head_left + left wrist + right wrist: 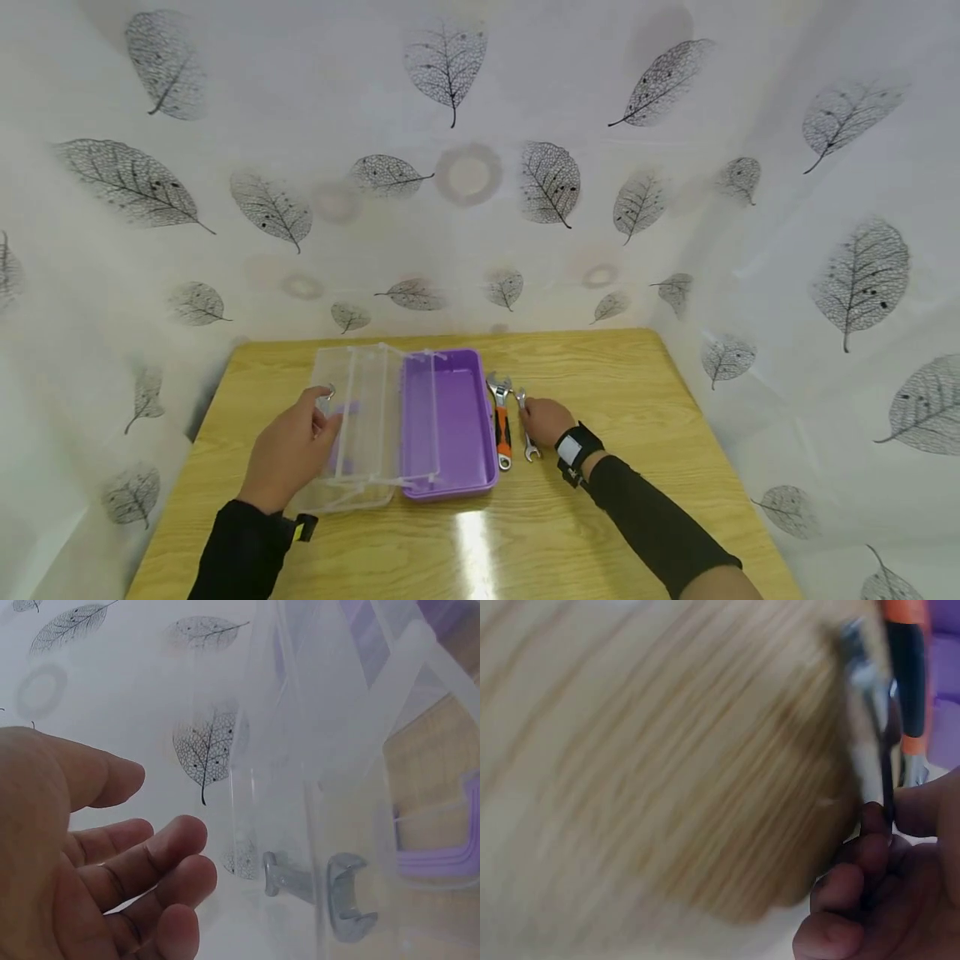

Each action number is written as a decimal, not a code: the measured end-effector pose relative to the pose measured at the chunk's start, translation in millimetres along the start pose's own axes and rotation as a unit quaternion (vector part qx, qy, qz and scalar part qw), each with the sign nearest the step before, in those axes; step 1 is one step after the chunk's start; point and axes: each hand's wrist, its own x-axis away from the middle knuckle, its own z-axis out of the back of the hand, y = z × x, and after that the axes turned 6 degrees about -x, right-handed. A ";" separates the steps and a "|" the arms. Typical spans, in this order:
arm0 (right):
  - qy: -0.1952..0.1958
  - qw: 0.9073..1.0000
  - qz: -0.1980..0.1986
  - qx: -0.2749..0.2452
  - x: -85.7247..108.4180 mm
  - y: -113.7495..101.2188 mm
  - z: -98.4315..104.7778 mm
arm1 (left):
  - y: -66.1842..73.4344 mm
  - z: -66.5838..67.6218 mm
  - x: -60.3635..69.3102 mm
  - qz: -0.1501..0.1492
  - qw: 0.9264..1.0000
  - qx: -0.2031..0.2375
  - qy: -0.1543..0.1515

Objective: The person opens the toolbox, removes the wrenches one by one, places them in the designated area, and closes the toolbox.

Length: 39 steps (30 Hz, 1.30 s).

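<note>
My right hand [547, 421] [900, 877] pinches a small silver open-ended wrench [529, 437] [866, 694] between thumb and fingers, low over the table. Just left of it lies an adjustable wrench with an orange and black handle [502, 425] [907, 675]. My left hand [288, 450] [127, 855] is beside a clear plastic lid or tray [371, 417] [345, 742], fingers loosely bent and holding nothing in the left wrist view. A grey metal piece with forked ends [349, 896] shows at the clear plastic, apart from the fingers. The purple box [450, 492] holds nothing visible.
The wooden table [600, 367] extends around the box and tools, with a bright glare patch in front of the box. A white sheet with leaf prints [465, 242] hangs behind the table and along both sides.
</note>
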 end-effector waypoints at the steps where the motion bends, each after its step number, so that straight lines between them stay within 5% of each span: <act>1: 0.004 1.000 0.009 0.025 -1.5 -1.8 1.8 | 0.8 1.1 -4.8 0.000 1.000 0.002 0.002; 5: -0.014 0.997 0.012 0.077 -6.5 -7.9 10.6 | 3.6 4.4 -27.7 0.001 1.000 0.014 0.003; 8: -0.017 0.998 0.001 0.065 -11.8 -10.7 23.0 | 1.2 5.5 -45.3 -0.009 1.000 0.013 0.016; 15: 0.101 0.995 0.001 -0.004 -39.8 -24.7 75.2 | -9.7 4.6 -84.4 -0.050 0.997 -0.017 0.058; 22: 0.135 0.991 -0.007 0.007 -71.9 -46.4 124.9 | -9.5 7.7 -117.8 -0.040 0.997 -0.051 0.041; 31: 0.164 0.985 -0.001 0.046 -83.7 -61.3 116.9 | -11.6 7.0 -111.0 -0.020 0.997 -0.070 0.028; 39: 0.142 0.990 -0.023 0.007 -94.6 -76.3 118.2 | -15.7 0.6 -116.0 -0.016 0.996 -0.087 0.014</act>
